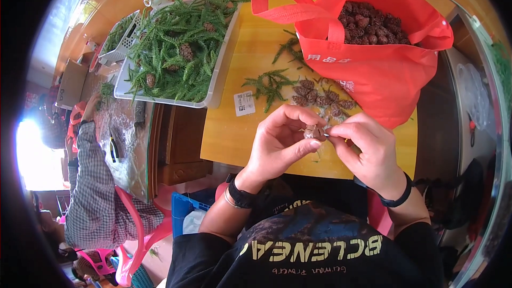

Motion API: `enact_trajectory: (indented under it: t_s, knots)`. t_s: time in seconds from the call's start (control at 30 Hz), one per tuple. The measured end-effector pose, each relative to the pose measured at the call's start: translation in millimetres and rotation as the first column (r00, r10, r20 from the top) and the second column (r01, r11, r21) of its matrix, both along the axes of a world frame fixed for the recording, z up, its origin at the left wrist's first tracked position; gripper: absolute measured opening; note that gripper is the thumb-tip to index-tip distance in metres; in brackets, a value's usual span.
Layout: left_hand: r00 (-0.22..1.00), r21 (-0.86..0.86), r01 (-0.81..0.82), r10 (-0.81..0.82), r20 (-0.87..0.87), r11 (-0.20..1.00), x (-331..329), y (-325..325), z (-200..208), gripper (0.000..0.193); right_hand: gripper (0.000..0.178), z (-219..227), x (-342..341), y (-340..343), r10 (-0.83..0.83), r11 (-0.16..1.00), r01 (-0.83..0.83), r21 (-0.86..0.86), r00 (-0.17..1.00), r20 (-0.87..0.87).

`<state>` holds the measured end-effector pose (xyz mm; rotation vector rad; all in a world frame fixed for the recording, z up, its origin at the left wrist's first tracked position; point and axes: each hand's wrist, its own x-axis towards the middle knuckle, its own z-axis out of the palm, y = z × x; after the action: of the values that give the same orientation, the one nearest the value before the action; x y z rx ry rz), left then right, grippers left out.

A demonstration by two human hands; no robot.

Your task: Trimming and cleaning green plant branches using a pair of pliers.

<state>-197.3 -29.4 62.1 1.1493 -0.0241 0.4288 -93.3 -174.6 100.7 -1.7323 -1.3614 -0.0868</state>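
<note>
Over the near part of the yellow table [250, 149], my left hand [274, 141] grips a small brown pine cone [313, 132] between thumb and fingers. My right hand [368, 149] is closed in a pinch at the cone's right side. Something thin and pale shows at its fingertips, too small to name. Just beyond my hands lies a group of loose pine cones [320, 97]. Left of them are an artificial green pine sprig [270, 84] and a white printed label [244, 103]. Another sprig [290, 48] lies farther back.
A red fabric bag [368, 74] full of pine cones [370, 24] stands at the back right. At the back left, a white tray [216, 88] holds many green branches [176, 42] with cones. Farther left, a person in a checked sleeve [93, 181] works at another table with pliers [113, 149].
</note>
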Motion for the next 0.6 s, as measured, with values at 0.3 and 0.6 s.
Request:
enact_trajectory:
  t_s: [0.3, 0.6]
  knots:
    - [0.998, -0.105, 0.052, -0.048, 0.04, 0.993, 4.5, 1.4, -6.0, 0.029, 0.023, 7.1, 0.4, -2.1, -0.029, 1.0, 0.029, -0.009, 0.997, 0.075]
    - [0.992, -0.137, 0.113, -0.105, 0.064, 0.984, 5.0, 1.1, -9.0, 0.027, 0.023, 8.2, 1.4, -4.2, -0.044, 0.998, 0.05, -0.038, 0.989, 0.14]
